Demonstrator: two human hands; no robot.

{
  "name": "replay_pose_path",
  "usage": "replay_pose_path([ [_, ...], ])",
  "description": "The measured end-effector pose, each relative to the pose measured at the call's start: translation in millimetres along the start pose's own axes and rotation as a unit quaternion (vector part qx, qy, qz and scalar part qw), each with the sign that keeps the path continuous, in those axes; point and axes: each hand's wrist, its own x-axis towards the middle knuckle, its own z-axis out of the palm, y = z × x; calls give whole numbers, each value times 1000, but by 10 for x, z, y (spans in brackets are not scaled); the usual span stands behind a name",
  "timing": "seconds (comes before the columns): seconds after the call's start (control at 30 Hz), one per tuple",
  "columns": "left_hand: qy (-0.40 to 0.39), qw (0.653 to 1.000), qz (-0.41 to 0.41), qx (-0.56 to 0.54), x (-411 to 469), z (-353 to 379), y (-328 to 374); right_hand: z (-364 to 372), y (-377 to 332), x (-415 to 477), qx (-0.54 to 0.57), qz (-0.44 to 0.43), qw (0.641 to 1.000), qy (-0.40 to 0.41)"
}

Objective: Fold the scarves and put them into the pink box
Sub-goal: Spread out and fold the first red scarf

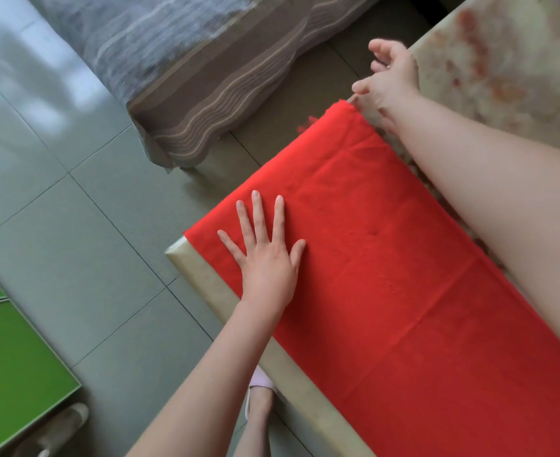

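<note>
Your left hand (267,258) lies flat, fingers spread wide, on the red scarf (387,275); your right hand (389,77) pinches the scarf's far corner on the table (206,285).

Grey floor tiles (41,199) spread out well beyond the fingertips, glossy enough to catch pale daylight at the far corner. Past the fingers stands a piece of furniture under a striped brown and grey cover (186,94) (its wavy hem hangs down to the floor). The marble-patterned tabletop (503,51) shows cream with rusty blotches, its rounded edge (193,268) just beside the fingers. Lower down, well apart, lies a green panel (11,367).
</note>
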Motion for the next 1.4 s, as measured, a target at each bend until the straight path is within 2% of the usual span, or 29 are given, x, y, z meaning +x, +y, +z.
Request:
replay_pose_path([
  [0.07, 7, 1000, -2, 7, -3, 6, 16, -58, 112, -57, -100, -32, 994, 5],
  [0.17, 31, 999, -2, 17, -13, 3, 60, -135, 301, -294, -262, -162, 951, 5],
  [0.27, 60, 997, 42, 5, -38, -2, 163, -177, 495, -765, -310, -253, 915, -42],
  [0.37, 55, 994, 99, 6, -158, 49, 306, -297, 737, -1360, -356, -267, 892, -82],
  [0.47, 23, 988, 150, 27, -394, 186, 435, -531, 1049, -1865, -402, -237, 880, -86],
  [0.57, 2, 980, 195, 49, -657, 332, 513, -831, 1356, -2229, -443, -165, 878, -80],
  [0.7, -52, 976, 190, 94, -898, 417, 594, -1293, 1722, -2571, -497, -85, 859, -86],
  [0.87, -101, 977, 156, 102, -1086, 409, 860, -2036, 2135, -2919, -456, 37, 887, -64],
  [1.03, -162, 946, 251, 128, -1669, 707, 1414, -2796, 2576, -3598, -400, 112, 909, 8],
  [1.17, -213, 910, 319, 156, -2196, 1116, 1819, -3186, 3024, -4057, -388, 196, 900, -27],
  [1.23, -228, 902, 317, 185, -2359, 1300, 1912, -3271, 3200, -4139, -367, 204, 906, -58],
  [1.3, -208, 899, 308, 233, -2434, 1422, 1955, -3310, 3298, -4153, -359, 180, 914, -57],
  [1.4, -167, 921, 276, 218, -2532, 1474, 2056, -3351, 3316, -4223, -295, 138, 945, 14],
])
